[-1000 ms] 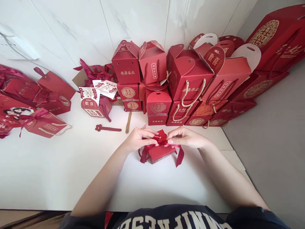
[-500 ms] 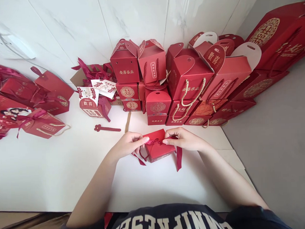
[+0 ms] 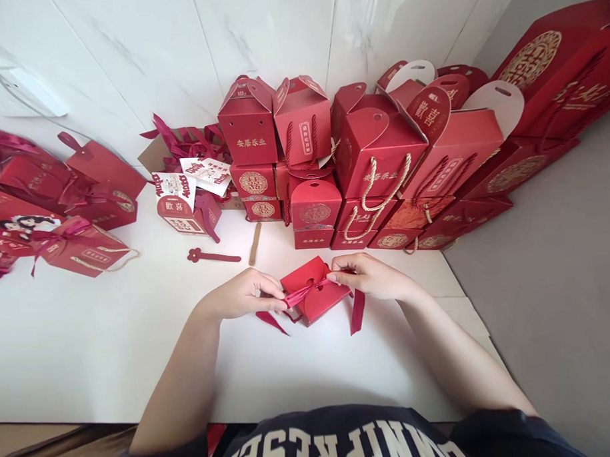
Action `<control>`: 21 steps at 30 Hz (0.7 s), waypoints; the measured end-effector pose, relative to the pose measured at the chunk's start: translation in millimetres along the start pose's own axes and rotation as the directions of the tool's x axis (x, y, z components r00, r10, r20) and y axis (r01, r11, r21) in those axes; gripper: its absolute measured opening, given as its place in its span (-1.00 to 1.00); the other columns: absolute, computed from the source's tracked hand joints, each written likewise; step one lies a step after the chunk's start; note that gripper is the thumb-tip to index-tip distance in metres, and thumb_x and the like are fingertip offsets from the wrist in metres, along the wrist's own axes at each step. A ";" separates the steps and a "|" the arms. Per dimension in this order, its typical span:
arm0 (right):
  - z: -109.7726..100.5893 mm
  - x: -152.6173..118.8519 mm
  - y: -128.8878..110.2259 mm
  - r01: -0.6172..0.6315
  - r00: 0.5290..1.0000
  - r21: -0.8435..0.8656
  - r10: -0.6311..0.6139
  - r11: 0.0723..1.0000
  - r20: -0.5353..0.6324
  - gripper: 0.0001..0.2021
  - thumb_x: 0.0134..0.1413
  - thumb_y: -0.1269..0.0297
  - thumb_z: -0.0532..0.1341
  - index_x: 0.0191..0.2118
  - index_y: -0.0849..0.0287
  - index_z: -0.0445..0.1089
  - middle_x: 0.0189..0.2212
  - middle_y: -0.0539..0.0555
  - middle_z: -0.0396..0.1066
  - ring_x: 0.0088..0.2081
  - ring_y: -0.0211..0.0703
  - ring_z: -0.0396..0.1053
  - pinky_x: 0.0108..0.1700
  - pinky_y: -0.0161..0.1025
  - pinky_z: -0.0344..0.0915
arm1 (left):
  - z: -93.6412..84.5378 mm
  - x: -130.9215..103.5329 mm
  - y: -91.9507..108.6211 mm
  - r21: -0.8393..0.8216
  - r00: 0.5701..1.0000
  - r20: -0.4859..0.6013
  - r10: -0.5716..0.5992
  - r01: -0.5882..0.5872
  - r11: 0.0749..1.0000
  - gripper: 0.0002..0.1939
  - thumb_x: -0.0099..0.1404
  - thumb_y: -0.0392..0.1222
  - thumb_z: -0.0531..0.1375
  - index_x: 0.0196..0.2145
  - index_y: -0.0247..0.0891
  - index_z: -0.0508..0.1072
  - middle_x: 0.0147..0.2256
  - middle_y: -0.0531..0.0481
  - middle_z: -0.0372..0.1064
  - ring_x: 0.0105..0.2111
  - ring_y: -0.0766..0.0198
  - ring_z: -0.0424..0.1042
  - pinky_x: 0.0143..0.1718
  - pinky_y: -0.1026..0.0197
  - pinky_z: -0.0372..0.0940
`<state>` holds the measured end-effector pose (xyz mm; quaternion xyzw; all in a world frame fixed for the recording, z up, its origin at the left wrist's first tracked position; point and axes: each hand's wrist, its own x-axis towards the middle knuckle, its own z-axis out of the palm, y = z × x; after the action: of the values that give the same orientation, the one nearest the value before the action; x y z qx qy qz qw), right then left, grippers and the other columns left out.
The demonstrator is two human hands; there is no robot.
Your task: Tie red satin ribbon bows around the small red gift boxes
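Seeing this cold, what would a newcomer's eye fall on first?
Probably the stacked red boxes in front of the white wall, many with gold print. Nearer, at centre, the left hand and right hand pinch a dark red ribbon over a small red box on the white table.

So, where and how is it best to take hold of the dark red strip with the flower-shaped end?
Likely by the narrow stem of the strip, from above, pinching its two long edges: it lies flat on the white table, and its flower end is wider. The left hand is nearer, but it holds the ribbon.
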<state>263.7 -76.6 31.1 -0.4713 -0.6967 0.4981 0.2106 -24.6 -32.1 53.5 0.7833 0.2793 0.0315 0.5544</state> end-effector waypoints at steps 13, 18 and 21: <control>2.1 2.6 1.9 0.000 0.999 0.075 -0.003 0.997 0.035 -0.60 0.20 -0.08 0.13 -0.45 0.17 0.23 -0.55 -0.11 0.08 -0.50 -0.32 0.03 -0.44 -0.33 0.00 | 24.8 38.6 -13.8 -0.087 0.914 -0.194 0.357 -0.379 0.921 -0.87 0.23 -0.09 0.30 -0.33 -0.11 0.66 -0.18 -0.12 0.59 0.17 0.00 0.28 0.34 -0.23 -0.32; 3.8 3.5 2.2 0.001 0.999 0.103 -0.006 0.995 0.050 -0.59 0.19 -0.10 0.13 -0.42 0.17 0.28 -0.55 -0.09 0.14 -0.50 -0.31 0.09 -0.43 -0.32 0.04 | 30.1 48.7 -22.7 -0.083 0.911 -0.321 0.258 -0.299 0.951 -0.82 0.16 -0.01 0.35 -0.44 -0.16 0.65 -0.42 -0.09 0.58 -0.02 0.06 0.43 0.36 -0.16 -0.33; 3.5 3.4 1.4 0.004 0.996 0.150 -0.017 0.989 0.086 -0.59 0.19 -0.10 0.13 -0.41 0.18 0.30 -0.54 -0.06 0.24 -0.49 -0.28 0.17 -0.39 -0.30 0.12 | 28.5 49.4 -23.2 -0.025 0.911 -0.353 0.214 -0.238 0.971 -0.82 0.19 -0.02 0.32 -0.43 -0.14 0.65 -0.36 -0.06 0.58 -0.02 0.14 0.45 0.37 -0.10 -0.48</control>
<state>260.0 -75.3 27.8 -0.4283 -0.6683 0.5681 0.2172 17.9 -27.7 9.2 0.7734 0.2790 0.2426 0.5149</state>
